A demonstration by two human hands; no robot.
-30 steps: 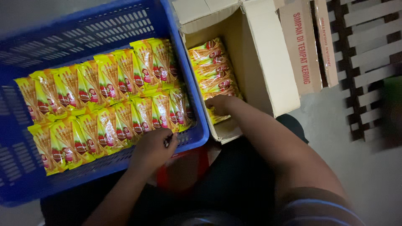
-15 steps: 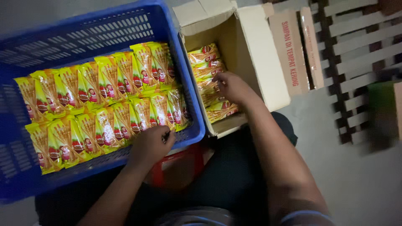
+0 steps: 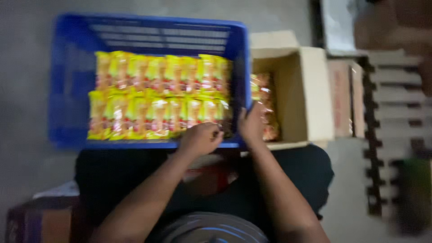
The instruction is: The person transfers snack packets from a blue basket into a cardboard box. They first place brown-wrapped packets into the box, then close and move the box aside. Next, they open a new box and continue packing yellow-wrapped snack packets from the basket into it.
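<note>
**Clerk:** Item one, far left?

**Checker:** One blue crate (image 3: 72,90), slotted walls, set on the floor against the person's knees. In it are the yellow snack packets (image 3: 157,96), laid in two rows, a far row and a near row, overlapping like shingles. The picture is smeared, so I get no firm count per row.

**Clerk:** Hands?

**Checker:** Two. The left hand (image 3: 201,138) is curled into a loose fist at the crate's near rim, over the right end of the near row. I cannot tell whether it pinches a packet. The right hand (image 3: 251,126) stands with its fingers up against the crate's right near corner, in the gap beside the cardboard box (image 3: 315,90). I cannot tell whether it grips the wall or a packet there.

**Clerk:** Box contents?

**Checker:** One open box touching the crate's right side, with one stack of the same packets in the box (image 3: 265,105) against its left wall. The number is unreadable.

**Clerk:** Handling note?

**Checker:** My judgement: take packets by the edge seam with a light hold, lay each to the same overlap as its neighbours, and steady the row end with the other hand so it does not slide.

**Clerk:** Remainder?

**Checker:** One slatted pallet (image 3: 396,112) at far right.
</note>
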